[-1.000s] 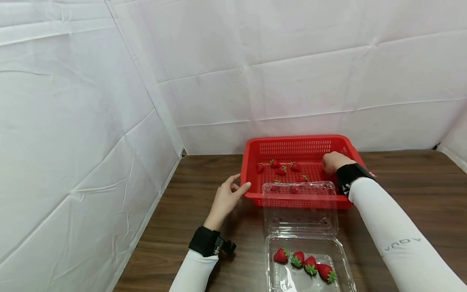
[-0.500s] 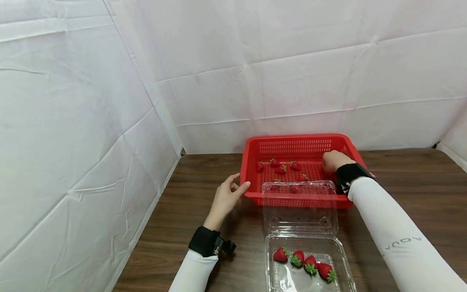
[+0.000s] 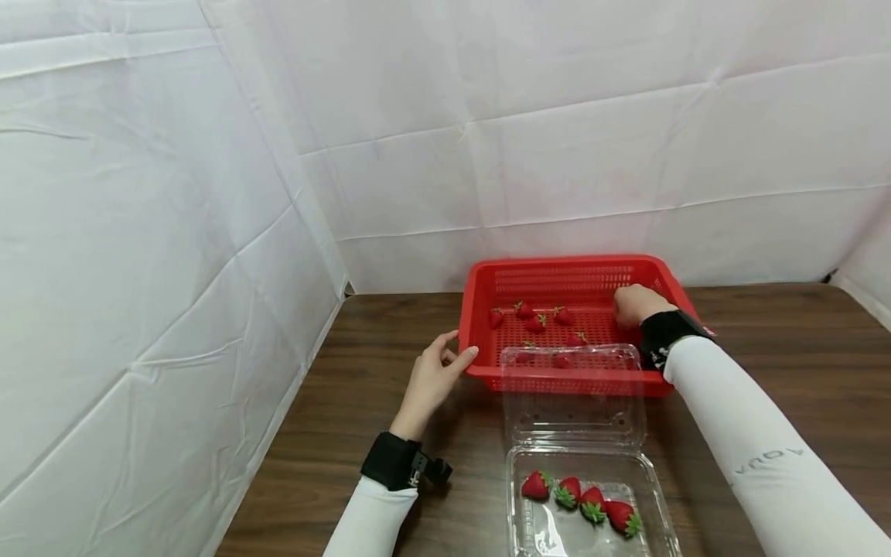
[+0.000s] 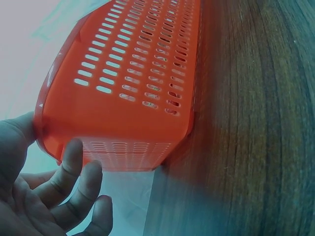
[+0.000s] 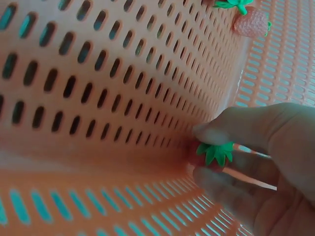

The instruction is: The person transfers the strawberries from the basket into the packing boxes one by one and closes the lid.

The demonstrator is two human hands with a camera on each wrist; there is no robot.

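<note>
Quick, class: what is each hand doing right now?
Left hand: open, fingers resting on the red slotted plastic basket rim.
Right hand: pinching a small red strawberry with green leaves.

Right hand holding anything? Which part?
Yes: the right hand pinches a strawberry by its body, just under the green cap, low against the basket wall.

Basket (image 3: 480, 325): red plastic, slotted perforation pattern on walls and floor. Strawberries (image 3: 581, 501): red with green leafy caps, 4 in the clear, colourless clamshell box (image 3: 518, 495). Surface (image 3: 766, 371): dark brown wood grain. Backdrop (image 3: 209, 232): white, creased. Sleeves (image 3: 752, 456): white; wristbands (image 3: 390, 460): black.
</note>
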